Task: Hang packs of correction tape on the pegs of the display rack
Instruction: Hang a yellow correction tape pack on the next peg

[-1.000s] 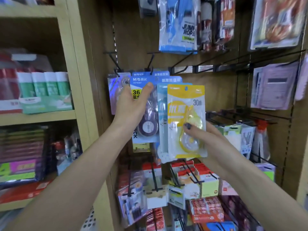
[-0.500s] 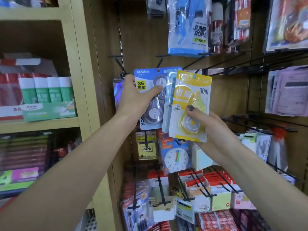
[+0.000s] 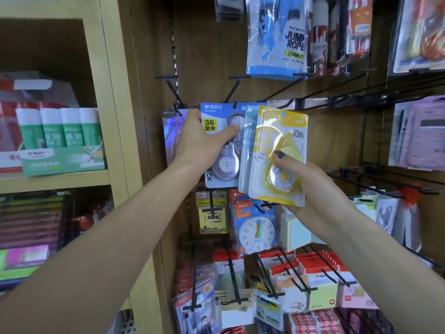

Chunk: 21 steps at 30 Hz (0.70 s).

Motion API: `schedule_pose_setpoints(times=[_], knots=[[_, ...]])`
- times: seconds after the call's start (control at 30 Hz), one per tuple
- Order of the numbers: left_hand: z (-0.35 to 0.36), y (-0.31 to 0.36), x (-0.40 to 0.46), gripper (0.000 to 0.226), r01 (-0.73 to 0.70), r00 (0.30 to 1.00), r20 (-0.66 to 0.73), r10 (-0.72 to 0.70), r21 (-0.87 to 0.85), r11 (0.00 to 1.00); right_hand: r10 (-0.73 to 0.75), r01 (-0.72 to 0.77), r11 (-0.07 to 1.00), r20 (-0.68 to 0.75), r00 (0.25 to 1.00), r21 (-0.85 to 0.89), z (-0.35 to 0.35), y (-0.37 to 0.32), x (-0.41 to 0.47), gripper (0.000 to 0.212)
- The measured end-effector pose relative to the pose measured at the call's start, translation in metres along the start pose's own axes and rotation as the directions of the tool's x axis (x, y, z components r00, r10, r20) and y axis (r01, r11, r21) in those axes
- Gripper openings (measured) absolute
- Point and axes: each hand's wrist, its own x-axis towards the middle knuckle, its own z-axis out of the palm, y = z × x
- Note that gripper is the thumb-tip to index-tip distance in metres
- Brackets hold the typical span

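Note:
My left hand (image 3: 201, 143) grips a blue correction tape pack (image 3: 222, 116) marked 36, thumb across its front, its top edge up at a black peg (image 3: 231, 91) of the display rack. Behind my fingers hangs a shiny purple pack (image 3: 169, 131). My right hand (image 3: 305, 184) holds a yellow correction tape pack (image 3: 280, 138) marked 30m from below, thumb on its front, with a light blue pack (image 3: 248, 145) stacked behind it. Both packs in that hand are upright, just right of the blue pack and below the pegs.
Black pegs (image 3: 375, 92) stick out toward me along the wooden back panel. A jump rope pack (image 3: 277, 39) hangs above. A toy clock pack (image 3: 257, 232), sticky notes (image 3: 320, 290) and other goods hang below. Glue sticks (image 3: 57, 128) fill the shelf at the left.
Both hands have risen with their packs toward the upper peg row. The blue pack's top has reached the peg and the yellow pack has tilted a little.

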Motion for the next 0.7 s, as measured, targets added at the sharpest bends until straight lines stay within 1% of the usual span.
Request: schedule_pose_setpoints(times=[0.07,0.1,0.17,0.23,0.43,0.6,0.7], knots=[[0.003,-0.003,0.002,0.063,0.011,1.0,-0.02,-0.01,0.061,0.998,0.013,-0.013,1.0,0.004,1.0,-0.012,0.003,-0.001,0.002,0.019],[0.004,-0.005,0.004,0.061,0.012,0.999,-0.032,-0.009,0.084,0.996,0.024,-0.024,0.999,0.007,1.0,-0.023,0.005,-0.003,0.004,0.019],[0.006,-0.008,0.008,0.059,0.004,0.999,-0.051,0.002,0.106,0.994,0.039,-0.039,0.998,-0.001,0.999,-0.055,0.009,-0.004,0.009,0.027],[0.008,-0.01,0.013,0.062,-0.004,0.998,-0.065,0.013,0.126,0.992,0.041,-0.042,0.996,-0.021,0.999,-0.073,0.01,-0.003,0.016,0.036],[0.01,-0.017,0.02,0.066,-0.034,0.997,-0.055,0.049,0.237,0.971,0.044,-0.049,0.994,-0.053,0.998,-0.102,0.01,-0.002,0.031,0.04],[0.013,-0.018,0.014,0.065,-0.061,0.994,-0.066,0.084,0.296,0.953,0.063,-0.066,0.993,-0.033,0.997,-0.095,0.008,-0.004,0.029,0.031],[0.014,-0.019,0.013,0.064,-0.081,0.992,-0.067,0.107,0.315,0.946,0.047,-0.049,0.993,-0.027,0.999,-0.103,0.005,-0.005,0.026,0.026]])
